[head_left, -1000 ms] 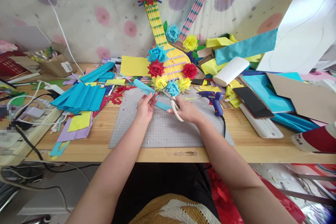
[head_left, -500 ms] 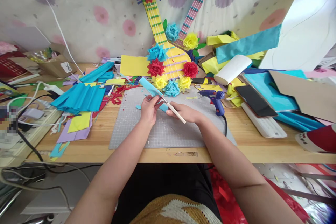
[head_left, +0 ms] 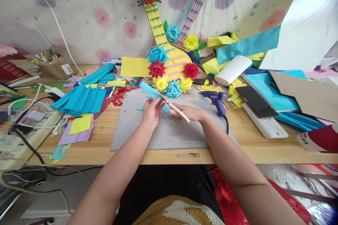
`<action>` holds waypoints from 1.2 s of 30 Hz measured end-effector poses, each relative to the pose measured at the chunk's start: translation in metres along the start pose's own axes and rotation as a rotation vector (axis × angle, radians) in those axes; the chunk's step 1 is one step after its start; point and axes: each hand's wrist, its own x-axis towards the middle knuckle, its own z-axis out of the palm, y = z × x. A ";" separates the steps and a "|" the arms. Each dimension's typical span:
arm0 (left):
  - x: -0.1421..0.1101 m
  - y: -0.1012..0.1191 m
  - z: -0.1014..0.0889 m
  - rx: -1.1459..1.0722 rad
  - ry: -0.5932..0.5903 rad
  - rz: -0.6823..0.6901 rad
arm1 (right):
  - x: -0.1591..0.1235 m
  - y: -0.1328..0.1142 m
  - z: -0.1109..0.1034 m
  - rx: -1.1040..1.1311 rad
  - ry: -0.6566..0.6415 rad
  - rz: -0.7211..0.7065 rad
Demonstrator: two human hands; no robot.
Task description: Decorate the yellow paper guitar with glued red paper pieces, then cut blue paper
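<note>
My left hand [head_left: 151,112] pinches a blue paper strip [head_left: 149,90] above the grey cutting mat [head_left: 129,130]. In my right hand [head_left: 186,111] is a pair of scissors [head_left: 179,111] with cream handles, its blades lying across the strip near my left fingertips. The strip's lower end passes behind the blades toward my right fingers. A small blue paper scrap [head_left: 139,108] lies on the mat to the left of my left hand. Just beyond the hands stands a yellow paper guitar [head_left: 176,59] with red, blue and yellow paper flowers.
A blue glue gun [head_left: 215,99] lies at the mat's right, its cord running to the front edge. Farther right are a phone [head_left: 256,101] and a paper cup [head_left: 320,139]. Folded blue paper [head_left: 81,99] and scraps lie left, beside a power strip [head_left: 34,126] with cables.
The scissors have swung across the blue strip, closer to my left fingers. My left hand has shifted slightly right. A blue scrap now lies separately on the mat.
</note>
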 end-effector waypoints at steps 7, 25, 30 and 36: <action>0.000 -0.001 -0.001 0.001 0.014 0.002 | -0.001 -0.001 0.001 0.021 0.003 -0.003; 0.001 -0.002 -0.001 0.021 0.018 -0.009 | -0.003 0.002 0.000 0.009 -0.068 0.029; 0.001 -0.002 -0.002 0.046 0.029 -0.010 | -0.004 0.007 0.000 0.057 -0.082 0.042; 0.001 -0.001 0.000 0.088 0.054 -0.003 | -0.004 0.010 -0.003 0.066 -0.113 0.057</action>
